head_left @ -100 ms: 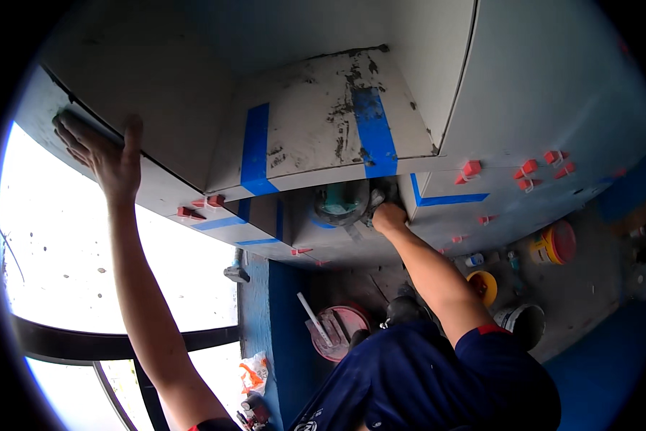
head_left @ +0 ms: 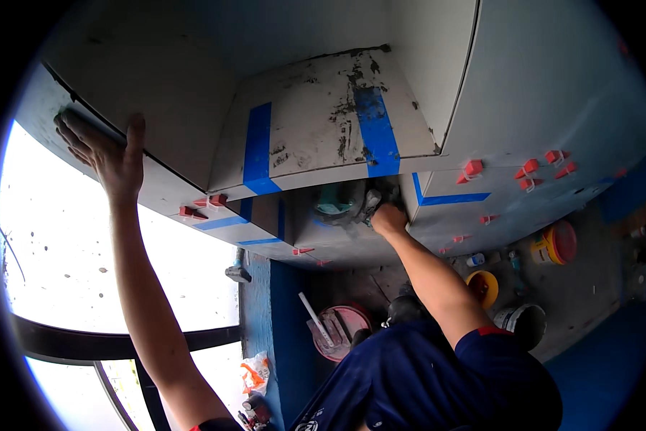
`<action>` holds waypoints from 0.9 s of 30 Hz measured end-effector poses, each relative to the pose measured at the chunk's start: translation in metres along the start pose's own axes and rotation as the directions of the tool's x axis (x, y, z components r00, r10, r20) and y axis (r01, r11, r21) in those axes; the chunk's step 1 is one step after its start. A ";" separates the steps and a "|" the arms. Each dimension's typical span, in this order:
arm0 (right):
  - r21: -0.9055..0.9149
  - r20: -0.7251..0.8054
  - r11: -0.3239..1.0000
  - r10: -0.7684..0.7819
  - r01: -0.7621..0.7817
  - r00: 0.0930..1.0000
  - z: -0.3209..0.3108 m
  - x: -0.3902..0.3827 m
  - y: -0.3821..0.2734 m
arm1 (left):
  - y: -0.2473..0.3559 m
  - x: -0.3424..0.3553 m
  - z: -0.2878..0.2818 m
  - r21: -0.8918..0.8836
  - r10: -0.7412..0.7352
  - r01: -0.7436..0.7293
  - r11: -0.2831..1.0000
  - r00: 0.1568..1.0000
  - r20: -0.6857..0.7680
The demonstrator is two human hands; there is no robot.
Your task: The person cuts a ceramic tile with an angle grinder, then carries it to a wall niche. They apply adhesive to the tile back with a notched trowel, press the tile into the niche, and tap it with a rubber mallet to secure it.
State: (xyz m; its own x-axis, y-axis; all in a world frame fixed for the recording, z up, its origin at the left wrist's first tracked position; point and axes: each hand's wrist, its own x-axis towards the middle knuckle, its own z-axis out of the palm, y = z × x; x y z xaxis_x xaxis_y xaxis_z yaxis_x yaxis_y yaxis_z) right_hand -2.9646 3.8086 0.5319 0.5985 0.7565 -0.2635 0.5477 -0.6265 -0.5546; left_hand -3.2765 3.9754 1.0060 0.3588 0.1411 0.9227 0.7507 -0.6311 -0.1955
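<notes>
My left hand [head_left: 114,159] lies against the outer edge of a grey tiled panel [head_left: 143,86], thumb apart and fingers stretched out, holding nothing. In the recess below the tiled ledge [head_left: 308,122], my right hand [head_left: 388,218] is closed, with a greyish thing at its fingers whose kind is unclear. Beside that hand, in the shade, a rounded dark thing with a teal part [head_left: 334,201] shows partly under the ledge's front edge. Dark mortar smears and two strips of blue tape [head_left: 258,147] mark the ledge.
Red levelling wedges [head_left: 472,170] stick out of the tile joints. On the floor stand a pink bucket [head_left: 359,316] with a trowel across it, a yellow bucket [head_left: 492,281], a grey bucket [head_left: 535,323] and a tipped yellow-and-red pail [head_left: 540,251]. A mallet [head_left: 238,274] rests by the window.
The rounded thing in the recess looks slightly shifted beside my right hand, which has barely moved. My left hand stays against the panel edge.
</notes>
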 end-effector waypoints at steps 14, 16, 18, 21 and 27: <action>0.725 0.167 0.645 0.175 -0.242 0.970 -0.009 0.003 -0.004 | -0.014 -0.007 0.001 0.042 0.042 -0.042 0.998 0.999 0.002; 0.613 -0.107 0.788 0.144 -0.049 0.984 -0.001 0.040 0.047 | 0.000 0.004 0.014 -0.008 0.053 -0.053 0.999 0.997 -0.052; 0.467 -0.199 0.884 0.082 0.021 0.977 0.006 0.037 0.042 | -0.003 0.000 0.013 0.015 0.070 -0.070 0.997 0.996 -0.051; 0.428 -0.205 0.903 0.076 0.020 0.976 -0.006 0.025 0.024 | -0.004 0.002 0.010 0.029 0.106 -0.104 0.994 0.992 -0.070; 0.656 0.123 0.739 0.093 -0.151 0.988 -0.102 -0.033 -0.036 | 0.003 0.006 0.007 -0.010 0.092 -0.094 0.996 0.992 -0.089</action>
State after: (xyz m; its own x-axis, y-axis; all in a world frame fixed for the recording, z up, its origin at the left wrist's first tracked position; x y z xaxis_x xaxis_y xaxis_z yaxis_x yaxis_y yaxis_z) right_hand -2.9445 3.7871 0.6411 0.5706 0.7122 -0.4090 -0.0694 -0.4544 -0.8881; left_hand -3.2687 3.9795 1.0087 0.3760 0.0139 0.9265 0.7083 -0.6490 -0.2777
